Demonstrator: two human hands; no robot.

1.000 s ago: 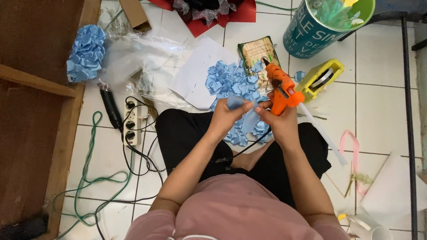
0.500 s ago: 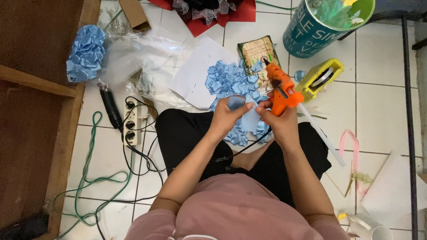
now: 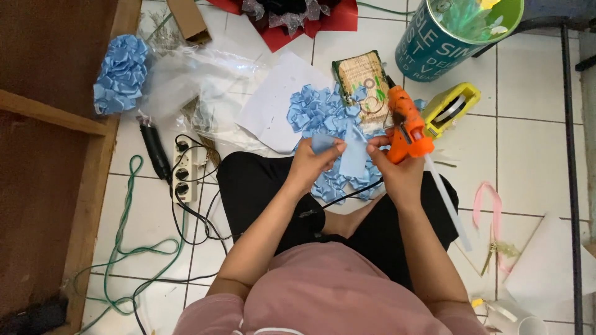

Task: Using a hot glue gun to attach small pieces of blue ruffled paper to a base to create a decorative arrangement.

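Now blue ribbon piece [image 3: 352,155] pinched between both hands' fingers [image 3: 335,146].

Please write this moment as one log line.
left hand: holds blue ribbon | right hand: holds orange glue gun | floor: ribbon pile

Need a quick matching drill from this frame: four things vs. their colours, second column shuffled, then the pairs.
Things:
1. glue gun in the right hand
2. tape dispenser
3. power strip
4. ribbon piece held between both hands, left hand on its other end

Colours:
A. white
B. light blue
C. orange
D. yellow

Pairs: 1-C, 2-D, 3-A, 4-B
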